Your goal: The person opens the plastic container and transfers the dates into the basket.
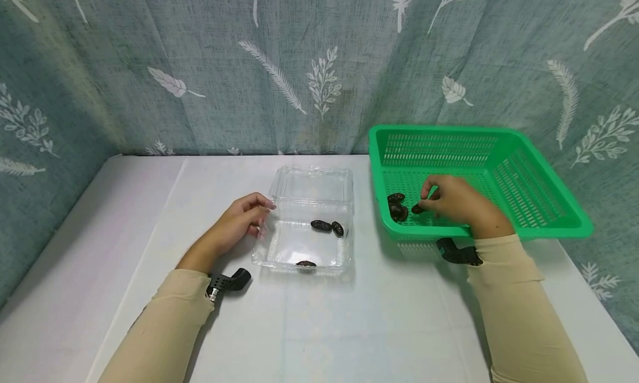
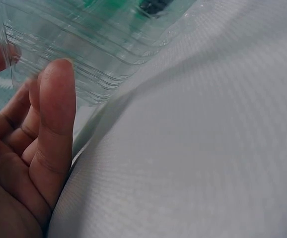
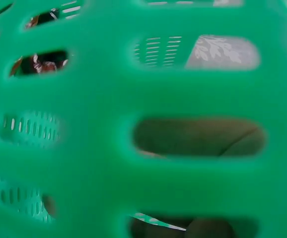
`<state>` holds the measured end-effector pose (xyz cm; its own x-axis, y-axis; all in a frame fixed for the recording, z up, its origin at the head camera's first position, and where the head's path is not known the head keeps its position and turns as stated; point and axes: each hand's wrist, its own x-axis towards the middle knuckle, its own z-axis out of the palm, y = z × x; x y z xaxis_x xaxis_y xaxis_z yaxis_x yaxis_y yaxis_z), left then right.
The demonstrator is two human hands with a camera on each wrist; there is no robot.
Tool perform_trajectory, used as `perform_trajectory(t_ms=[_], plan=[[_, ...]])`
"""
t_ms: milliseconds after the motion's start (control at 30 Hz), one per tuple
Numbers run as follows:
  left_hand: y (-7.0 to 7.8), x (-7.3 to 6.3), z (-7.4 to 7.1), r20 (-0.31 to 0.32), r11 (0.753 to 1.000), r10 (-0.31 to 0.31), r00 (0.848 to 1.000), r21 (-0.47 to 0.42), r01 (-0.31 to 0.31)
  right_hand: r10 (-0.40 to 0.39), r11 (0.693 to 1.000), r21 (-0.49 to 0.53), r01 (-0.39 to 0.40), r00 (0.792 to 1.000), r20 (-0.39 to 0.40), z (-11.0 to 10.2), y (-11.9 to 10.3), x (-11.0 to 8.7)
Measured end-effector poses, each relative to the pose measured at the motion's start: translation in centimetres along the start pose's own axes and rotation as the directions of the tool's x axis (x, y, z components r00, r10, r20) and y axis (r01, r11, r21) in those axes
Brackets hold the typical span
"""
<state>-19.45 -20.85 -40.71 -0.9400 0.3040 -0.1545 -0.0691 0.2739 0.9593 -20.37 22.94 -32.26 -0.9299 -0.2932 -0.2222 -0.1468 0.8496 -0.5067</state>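
Note:
My left hand (image 1: pixel 241 219) holds the left edge of a clear plastic clamshell box (image 1: pixel 279 244), its lid (image 1: pixel 313 184) folded back. In the left wrist view, a bent digit (image 2: pixel 56 99) lies against the ridged plastic wall (image 2: pixel 84 54). Inside the box are dark, wrinkled dates: a pair (image 1: pixel 321 225) towards the right and one (image 1: pixel 306 264) by the front wall. My right hand (image 1: pixel 456 201) reaches into the green basket (image 1: pixel 554 230) and pinches a date (image 1: pixel 417 209). A small cluster of dates (image 1: pixel 397 210) lies to its left. Basket slots partly hide the right hand in its wrist view.
The basket stands at the right of the white-covered table (image 1: pixel 319 327), its near wall rising in front of the right wrist. A patterned grey-green curtain (image 1: pixel 209 95) hangs along the back edge. Black wrist mounts (image 1: pixel 232 280) sit on both wrists.

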Motion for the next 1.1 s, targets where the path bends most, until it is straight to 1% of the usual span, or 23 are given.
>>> perform_trajectory(t_ms=[67,167,267,367,433,500,567,633,700,767,867,933,1033,1100], plan=[[0.0,-0.1,0.0,-0.002,1.000,0.002,1.000,-0.003,-0.002,0.000,1.000,-0.001,0.000,1.000,0.014,0.1,-0.1,0.0],[0.0,-0.1,-0.1,-0.013,1.000,0.010,1.000,-0.007,-0.010,0.010,1.000,0.002,-0.010,1.000,0.016,0.0,-0.3,0.2],[-0.1,-0.2,-0.2,-0.016,1.000,0.013,1.000,-0.009,-0.013,0.022,1.000,-0.014,-0.022,1.000,0.005,0.0,-0.4,0.3],[-0.2,-0.3,-0.2,-0.010,1.000,0.012,1.000,-0.011,-0.012,0.051,0.998,-0.044,-0.051,0.999,-0.016,0.1,-0.4,0.4],[-0.2,-0.3,-0.2,-0.007,1.000,0.016,1.000,-0.014,-0.016,0.073,0.995,-0.060,-0.075,0.996,-0.046,0.0,-0.5,0.4],[-0.2,-0.3,-0.2,-0.010,1.000,0.018,1.000,-0.019,-0.018,0.077,0.994,-0.067,-0.083,0.993,-0.089,0.0,-0.6,0.3],[-0.2,-0.3,-0.2,-0.009,0.999,0.025,1.000,-0.019,-0.025,0.066,0.996,-0.058,-0.075,0.988,-0.141,-0.1,-0.9,0.1],[-0.2,-0.3,-0.2,-0.006,0.999,0.025,1.000,-0.020,-0.025,0.040,0.998,-0.041,-0.049,0.978,-0.204,-0.1,-1.3,-0.2],[-0.3,-0.3,-0.2,0.002,1.000,0.021,1.000,-0.017,-0.021,-0.001,0.999,-0.034,-0.009,0.961,-0.275,0.1,-1.9,-0.5],[-0.3,-0.3,-0.2,0.009,1.000,0.015,1.000,-0.018,-0.015,-0.043,0.999,-0.022,0.038,0.938,-0.344,0.4,-2.8,-0.9],[-0.2,-0.2,-0.1,0.010,1.000,0.019,1.000,-0.013,-0.019,-0.117,0.992,-0.010,0.126,0.889,-0.442,0.9,-4.3,-1.4],[0.0,-0.1,-0.1,0.004,1.000,0.023,1.000,-0.009,-0.023,-0.162,0.983,0.000,0.186,0.855,-0.493,1.1,-5.2,-1.6],[0.1,-0.1,0.0,0.002,1.000,0.022,1.000,-0.003,-0.022,-0.219,0.964,0.007,0.267,0.808,-0.547,1.6,-6.3,-1.9],[-0.1,-0.1,0.0,0.010,1.000,0.015,1.000,0.000,-0.015,-0.270,0.947,-0.011,0.321,0.779,-0.566,2.2,-6.8,-2.0]])
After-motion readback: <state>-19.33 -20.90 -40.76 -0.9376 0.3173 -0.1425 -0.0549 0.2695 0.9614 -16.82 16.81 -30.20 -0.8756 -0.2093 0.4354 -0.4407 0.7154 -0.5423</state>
